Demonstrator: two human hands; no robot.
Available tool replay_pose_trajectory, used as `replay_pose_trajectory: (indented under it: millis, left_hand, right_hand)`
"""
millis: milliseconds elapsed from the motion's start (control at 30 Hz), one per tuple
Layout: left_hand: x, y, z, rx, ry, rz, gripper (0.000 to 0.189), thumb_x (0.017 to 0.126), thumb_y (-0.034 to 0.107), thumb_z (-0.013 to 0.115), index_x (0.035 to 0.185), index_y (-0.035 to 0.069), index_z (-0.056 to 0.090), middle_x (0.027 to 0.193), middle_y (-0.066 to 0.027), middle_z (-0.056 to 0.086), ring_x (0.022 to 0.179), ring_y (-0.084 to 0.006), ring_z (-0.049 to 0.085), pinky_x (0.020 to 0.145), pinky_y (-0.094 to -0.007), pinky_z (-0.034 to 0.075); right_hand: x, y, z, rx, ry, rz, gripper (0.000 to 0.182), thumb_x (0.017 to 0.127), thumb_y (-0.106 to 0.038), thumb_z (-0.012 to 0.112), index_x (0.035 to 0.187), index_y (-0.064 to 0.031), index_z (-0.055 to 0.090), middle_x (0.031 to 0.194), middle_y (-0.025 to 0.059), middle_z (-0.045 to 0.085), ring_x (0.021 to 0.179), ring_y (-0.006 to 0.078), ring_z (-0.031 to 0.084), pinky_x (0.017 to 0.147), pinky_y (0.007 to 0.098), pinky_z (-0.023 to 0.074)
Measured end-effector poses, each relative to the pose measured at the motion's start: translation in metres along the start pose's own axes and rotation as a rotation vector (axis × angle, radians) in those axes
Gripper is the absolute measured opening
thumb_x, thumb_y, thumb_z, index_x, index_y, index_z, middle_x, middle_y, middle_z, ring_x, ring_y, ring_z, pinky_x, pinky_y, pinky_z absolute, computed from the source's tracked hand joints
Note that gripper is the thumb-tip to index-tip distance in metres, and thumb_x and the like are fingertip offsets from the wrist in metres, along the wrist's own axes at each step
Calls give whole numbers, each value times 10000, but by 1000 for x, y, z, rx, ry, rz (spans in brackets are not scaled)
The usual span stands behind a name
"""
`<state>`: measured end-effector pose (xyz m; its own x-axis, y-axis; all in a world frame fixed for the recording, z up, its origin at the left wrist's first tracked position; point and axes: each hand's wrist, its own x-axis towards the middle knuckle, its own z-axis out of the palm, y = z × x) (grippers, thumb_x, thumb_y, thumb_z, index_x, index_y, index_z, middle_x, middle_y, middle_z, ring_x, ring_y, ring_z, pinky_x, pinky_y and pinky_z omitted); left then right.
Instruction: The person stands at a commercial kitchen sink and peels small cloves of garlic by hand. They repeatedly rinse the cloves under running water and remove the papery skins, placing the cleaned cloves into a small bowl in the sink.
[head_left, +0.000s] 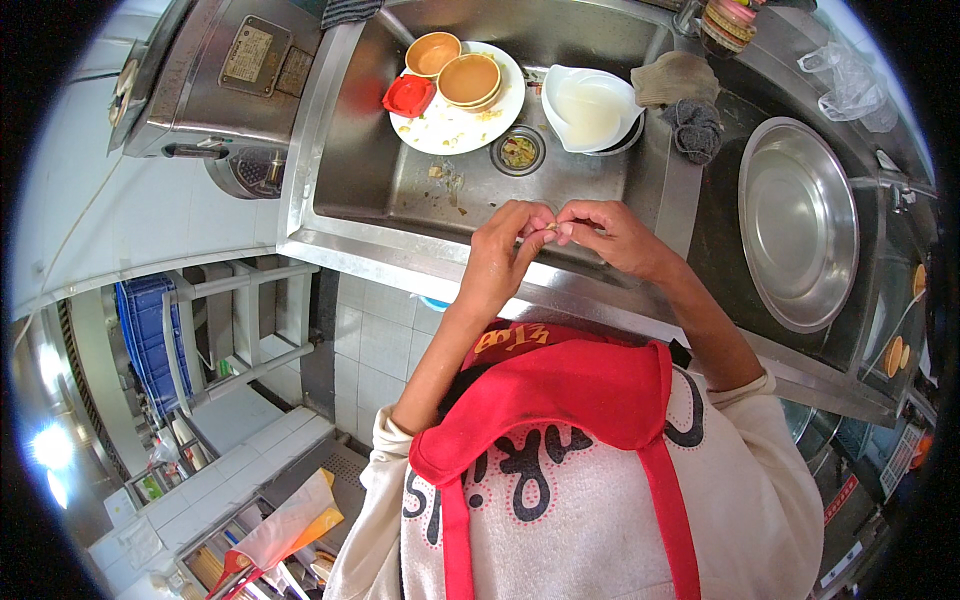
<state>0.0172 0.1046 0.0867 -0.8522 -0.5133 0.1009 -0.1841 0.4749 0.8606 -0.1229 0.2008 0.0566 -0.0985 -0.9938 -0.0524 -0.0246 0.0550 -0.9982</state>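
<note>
My left hand (504, 244) and my right hand (616, 238) meet over the front edge of a stainless-steel sink (420, 184). Their fingertips pinch a small pale scrap (553, 226), too small to identify. Beyond them in the sink lies a round white plate (420, 136) with food bits on it. On the plate sit orange-brown bowls (469, 79) and a red dish (409, 95). White bowls (589, 112) with cloudy liquid stand right of the drain (517, 151), which holds food scraps. More scraps (448, 180) lie on the sink floor.
Right of the sink are a beige glove (675, 78), a dark grey cloth or glove (694, 131) and a large oval-looking steel basin (799, 225). A steel machine (225, 75) flanks the sink's left. A blue crate (152, 341) sits on a rack at left.
</note>
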Motion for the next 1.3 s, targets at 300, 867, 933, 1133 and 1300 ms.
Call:
replay_pose_trajectory:
  millis: [300, 867, 933, 1133, 1300]
  left_hand:
    - [0, -2, 2, -4, -2, -4, 106, 713, 16, 579, 805, -1, 528, 751, -72, 540, 672, -152, 528, 621, -248, 426]
    - [0, 1, 3, -55, 34, 38, 127, 679, -39, 572, 794, 0, 536, 723, -97, 532, 624, -183, 525, 564, -260, 420]
    - [0, 1, 3, -36, 40, 10, 99, 695, 3, 586, 785, 4, 545, 726, -83, 548, 633, -161, 532, 583, -250, 425]
    - [-1, -2, 3, 4, 43, -2, 83, 707, 33, 592, 774, 2, 554, 717, -77, 555, 632, -152, 533, 588, -244, 424]
    - [-1, -1, 3, -1, 54, 2, 74, 705, 36, 594, 763, 1, 564, 693, -80, 553, 611, -154, 528, 584, -244, 420]
  right_hand:
    - [0, 5, 0, -40, 2, -41, 161, 784, -135, 504, 820, 21, 521, 678, 58, 535, 626, 90, 463, 581, 241, 385]
    - [-2, 3, -1, -72, 32, -52, 144, 765, -114, 512, 792, 27, 507, 648, 47, 498, 620, 77, 437, 579, 233, 389]
    - [-1, 1, 0, -57, 38, -40, 149, 765, -118, 512, 807, 25, 518, 655, 51, 508, 622, 80, 444, 582, 234, 392]
    - [0, 2, -2, -111, 50, -57, 158, 768, -124, 511, 827, 21, 531, 693, 68, 553, 645, 84, 484, 598, 239, 405]
    - [-1, 1, -1, -44, 42, -30, 155, 776, -122, 503, 814, 26, 530, 710, 66, 564, 662, 86, 499, 616, 239, 411]
